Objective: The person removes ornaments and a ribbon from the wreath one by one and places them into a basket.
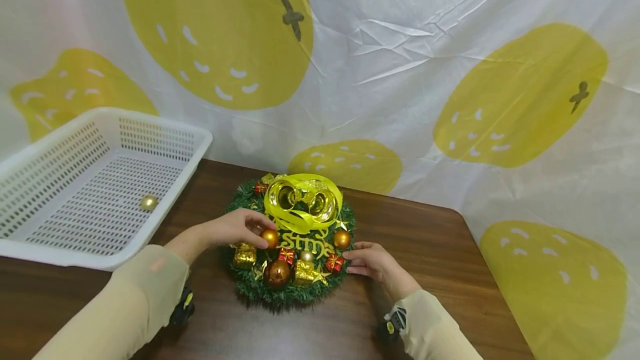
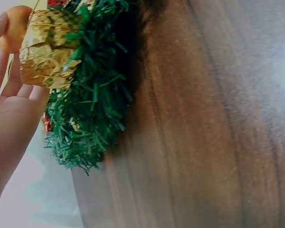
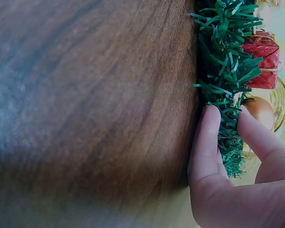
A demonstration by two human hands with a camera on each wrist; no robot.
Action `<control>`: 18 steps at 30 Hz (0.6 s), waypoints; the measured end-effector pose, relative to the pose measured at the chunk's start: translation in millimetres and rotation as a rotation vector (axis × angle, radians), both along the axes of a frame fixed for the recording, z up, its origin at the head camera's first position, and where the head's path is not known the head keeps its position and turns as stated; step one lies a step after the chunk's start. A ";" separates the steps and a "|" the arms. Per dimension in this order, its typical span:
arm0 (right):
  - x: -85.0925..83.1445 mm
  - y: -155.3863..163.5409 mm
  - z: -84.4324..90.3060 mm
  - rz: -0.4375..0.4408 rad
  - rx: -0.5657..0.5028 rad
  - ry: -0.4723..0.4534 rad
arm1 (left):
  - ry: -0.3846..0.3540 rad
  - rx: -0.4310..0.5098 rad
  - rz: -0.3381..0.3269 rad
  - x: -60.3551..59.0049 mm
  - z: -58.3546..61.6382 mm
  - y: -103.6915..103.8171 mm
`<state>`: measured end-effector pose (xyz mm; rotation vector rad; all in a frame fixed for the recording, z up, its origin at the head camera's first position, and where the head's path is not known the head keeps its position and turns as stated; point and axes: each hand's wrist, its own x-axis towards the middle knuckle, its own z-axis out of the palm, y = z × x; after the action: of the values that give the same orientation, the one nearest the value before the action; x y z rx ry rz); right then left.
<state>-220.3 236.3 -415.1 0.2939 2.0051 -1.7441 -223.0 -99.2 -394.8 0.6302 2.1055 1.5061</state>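
A green tinsel Christmas wreath (image 1: pixel 277 298) lies flat on the table, carrying baubles, red and gold gift boxes and gold lettering. My left hand (image 1: pixel 239 228) pinches an orange-gold bauble (image 1: pixel 270 237) at the wreath's left side, above a gold foil box (image 2: pixel 50 52). At the right rim, my right hand (image 1: pixel 376 265) grips the tinsel between thumb and fingers, as the right wrist view shows. Near that thumb sit another orange bauble (image 1: pixel 342 239) and a red gift box (image 1: pixel 334 263). Shiny gold bells (image 1: pixel 320 204) with a yellow ribbon (image 1: pixel 340 196) cover the wreath's far part.
To the left stands a white perforated plastic basket (image 1: pixel 195 154) holding a small gold bauble (image 1: pixel 149 202). Behind the dark wooden table (image 1: pixel 415 226) hangs a white cloth (image 1: pixel 380 99) printed with yellow fruit.
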 end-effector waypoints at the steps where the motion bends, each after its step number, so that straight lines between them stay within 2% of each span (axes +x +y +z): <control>1: 0.0 0.0 -0.1 -0.001 -0.001 0.002 | 0.005 -0.002 0.007 0.2 1.6 -0.5; 10: 0.3 -0.9 0.1 -0.006 -0.002 0.005 | 0.039 -0.012 0.046 0.1 9.6 -3.8; 18: 0.8 -1.1 0.5 -0.012 0.029 0.007 | 0.092 -0.018 0.053 -0.5 14.6 -6.2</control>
<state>-219.5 235.1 -414.7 0.3101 2.0397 -1.7265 -223.5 -105.4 -380.2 0.6534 2.2181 1.5113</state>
